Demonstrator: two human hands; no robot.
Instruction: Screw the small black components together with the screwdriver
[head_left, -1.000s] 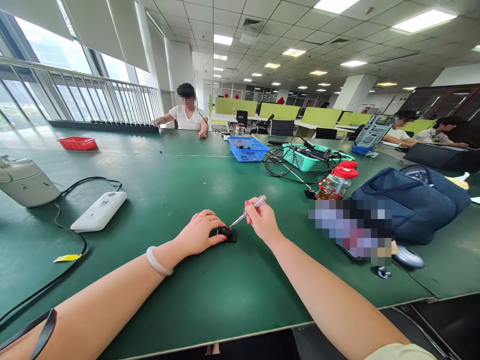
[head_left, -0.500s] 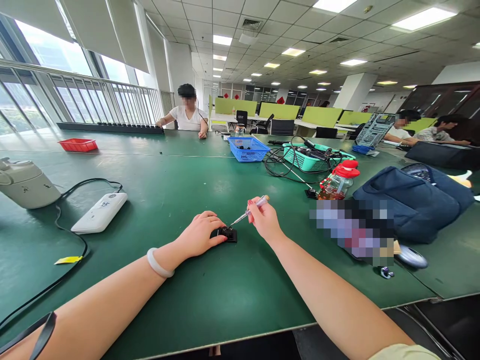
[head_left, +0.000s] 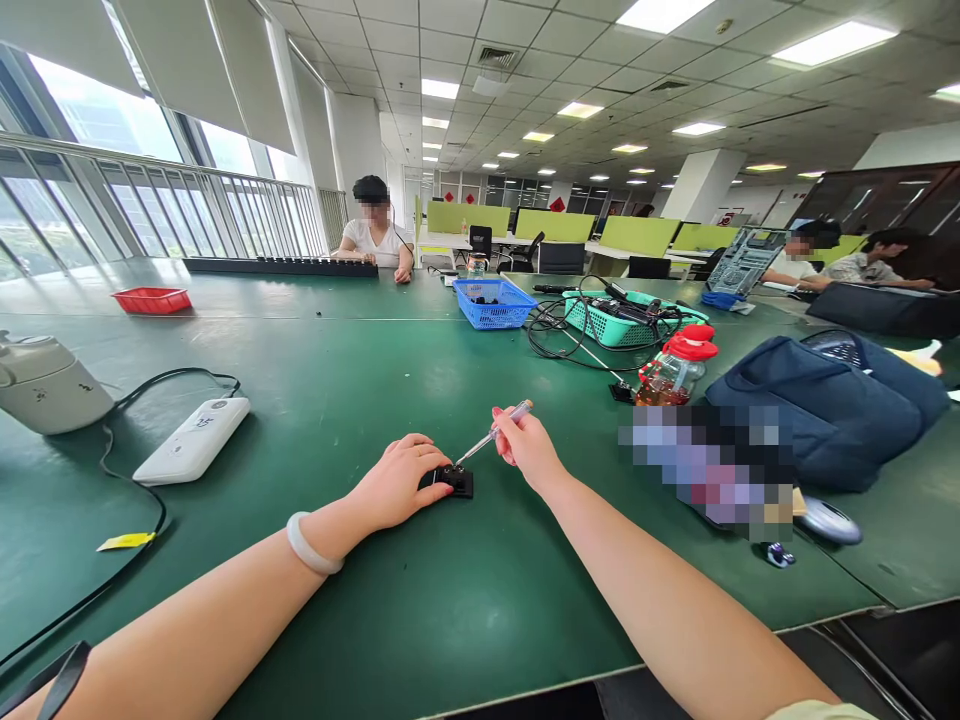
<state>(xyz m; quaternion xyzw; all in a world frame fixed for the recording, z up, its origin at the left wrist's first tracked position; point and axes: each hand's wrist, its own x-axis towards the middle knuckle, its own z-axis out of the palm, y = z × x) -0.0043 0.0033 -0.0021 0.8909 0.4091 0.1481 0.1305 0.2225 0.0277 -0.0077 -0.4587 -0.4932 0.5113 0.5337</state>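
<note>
A small black part (head_left: pixel 459 482) with shiny screw-like spots on top lies on the green table. My left hand (head_left: pixel 401 482) is closed round its left end and presses it against the tabletop, hiding that end. My right hand (head_left: pixel 525 448) pinches a slim screwdriver (head_left: pixel 481 444) with a clear handle. The screwdriver slants down to the left, and its tip meets the top of the black part. Whether the tip sits in a screw is too small to tell.
Left stand a white power bank (head_left: pixel 193 440) with a cable and a pale jug (head_left: pixel 51 385). Ahead are a red tray (head_left: pixel 151 300), blue basket (head_left: pixel 495 305) and green basket (head_left: pixel 622 325). Right are a red-lidded bottle (head_left: pixel 679 365) and navy bag (head_left: pixel 802 410). A co-worker (head_left: pixel 379 235) sits opposite.
My hands keep their hold, and the screwdriver tip stays on the black part. Across the table, the long black bar has slid right, and the co-worker's hand beside it has moved inward.
</note>
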